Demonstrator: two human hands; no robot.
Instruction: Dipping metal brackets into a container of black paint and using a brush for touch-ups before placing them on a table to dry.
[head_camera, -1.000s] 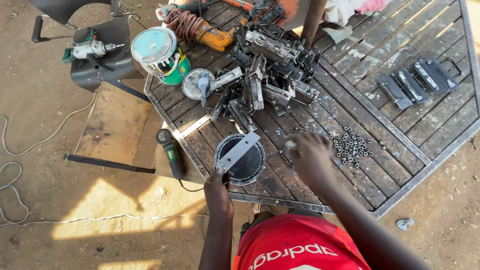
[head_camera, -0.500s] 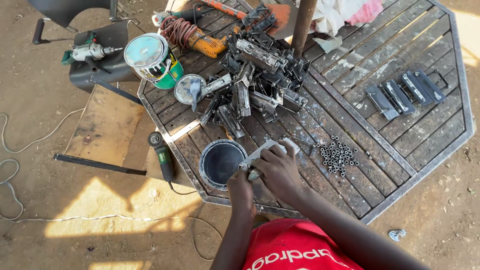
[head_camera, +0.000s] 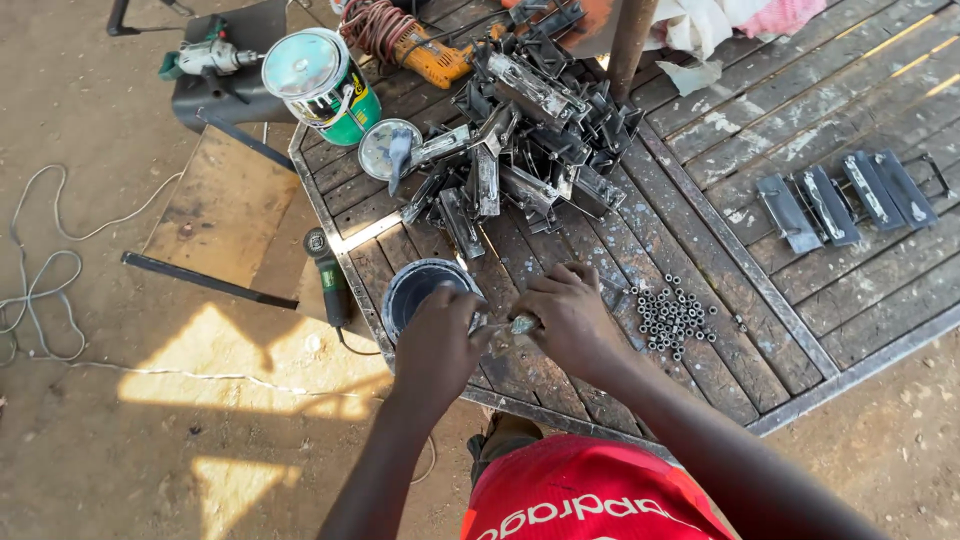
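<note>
While your left hand (head_camera: 437, 345) and right hand (head_camera: 572, 318) pinch a small metal part (head_camera: 523, 324) between their fingertips beside the tin (head_camera: 425, 287), keep it steady.

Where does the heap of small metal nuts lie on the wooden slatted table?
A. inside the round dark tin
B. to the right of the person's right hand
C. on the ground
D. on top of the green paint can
B: the small metal nuts lie loose on the wooden slatted table, just right of the right hand.

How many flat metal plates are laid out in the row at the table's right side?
4. They lie side by side near the right edge: the leftmost plate, the second plate, the third plate and the rightmost plate. None looks hidden.
</note>
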